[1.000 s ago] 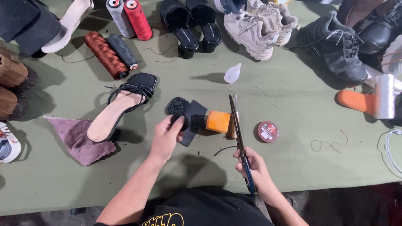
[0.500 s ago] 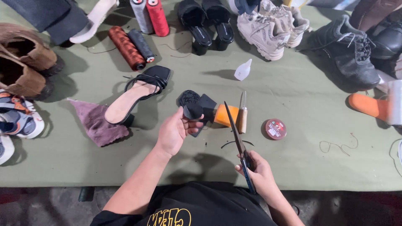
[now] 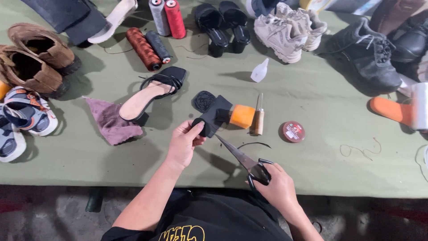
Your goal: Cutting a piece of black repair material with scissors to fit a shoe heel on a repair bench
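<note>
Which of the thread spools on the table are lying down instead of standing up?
The dark red spool and the thinner dark grey spool beside it lie on their sides. The grey spool and bright red spool behind them stand upright.

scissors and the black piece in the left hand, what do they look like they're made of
Scissors: bright, likely steel blades; black handles, probably plastic, in the right hand.
Black piece, held by the left hand: matte, flat, looks like rubber or foam sheet; uncertain.

We are looking at a shoe-repair workshop: worn shoes (image 3: 285, 33) crowding the tabletop's (image 3: 321, 111) twelve o'clock edge beside thread spools (image 3: 162, 18).
</note>
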